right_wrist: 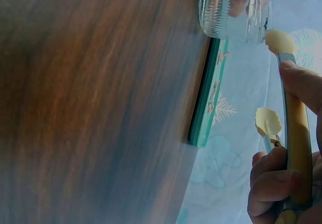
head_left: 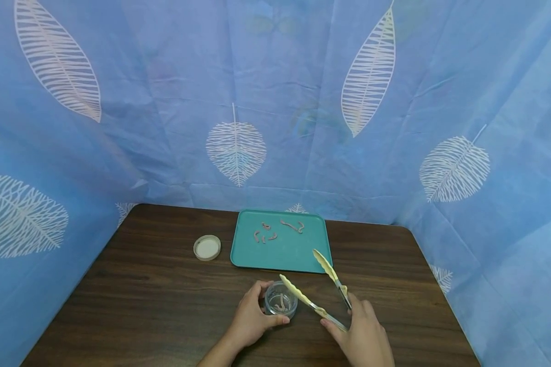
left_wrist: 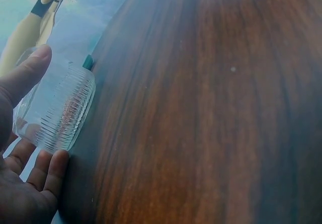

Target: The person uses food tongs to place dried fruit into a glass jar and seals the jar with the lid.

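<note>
Right hand [head_left: 365,334] grips one pair of tongs [head_left: 326,264], tips wide apart; left hand [head_left: 251,316] clasps one jar [left_wrist: 78,93]; one tray [head_left: 296,253] holds at least five worms [head_left: 256,236].

Tray [head_left: 298,254] behind jar [head_left: 292,307], lid [head_left: 207,247] to the tray's left, tongs [head_left: 320,310] to the jar's right

Blue fabric sheeting [head_left: 280,76] hangs around me on three sides, softly creased and wrinkled, standing in as walls. White skeleton-leaf prints [head_left: 236,154] are scattered across it, some long and slender, others broad and rounded, with fainter coloured patches between. Against the back stretch sits a dark brown wood-grain tabletop [head_left: 156,295] with rounded far corners. Light falls evenly, leaving a dull bluish sheen along the grain.
</note>
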A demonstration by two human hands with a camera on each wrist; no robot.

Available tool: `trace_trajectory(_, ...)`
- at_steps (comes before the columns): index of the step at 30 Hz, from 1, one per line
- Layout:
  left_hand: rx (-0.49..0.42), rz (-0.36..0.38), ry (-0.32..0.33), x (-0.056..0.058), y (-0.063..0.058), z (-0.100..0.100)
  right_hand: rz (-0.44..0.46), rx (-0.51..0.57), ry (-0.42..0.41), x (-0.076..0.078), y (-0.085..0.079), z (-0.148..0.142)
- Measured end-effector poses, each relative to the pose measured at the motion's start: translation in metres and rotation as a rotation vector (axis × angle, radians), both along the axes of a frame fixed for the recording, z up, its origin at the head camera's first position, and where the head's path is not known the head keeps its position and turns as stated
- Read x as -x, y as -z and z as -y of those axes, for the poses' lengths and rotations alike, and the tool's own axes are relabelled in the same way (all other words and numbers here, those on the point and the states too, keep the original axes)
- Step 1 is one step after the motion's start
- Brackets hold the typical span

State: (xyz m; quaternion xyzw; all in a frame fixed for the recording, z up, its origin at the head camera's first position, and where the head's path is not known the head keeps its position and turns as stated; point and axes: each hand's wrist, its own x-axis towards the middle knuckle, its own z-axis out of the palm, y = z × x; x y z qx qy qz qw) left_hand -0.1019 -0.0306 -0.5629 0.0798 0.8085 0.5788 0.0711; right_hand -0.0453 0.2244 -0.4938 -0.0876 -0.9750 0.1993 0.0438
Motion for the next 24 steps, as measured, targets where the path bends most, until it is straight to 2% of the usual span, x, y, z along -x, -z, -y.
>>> trace_trajectory(4,0.009,-0.004,0.001,0.001,0.0,0.0,-0.011,0.018,-0.012,0.005,0.004,-0.003)
trace_trajectory(13,0.016,0.003,0.006,0.0,0.0,-0.001,0.057,0.101,-0.048,0.024,0.008,-0.006)
trace_trajectory(24,0.067,-0.009,-0.011,-0.001,0.0,-0.001,0.021,0.048,-0.065,0.05,0.014,-0.01)
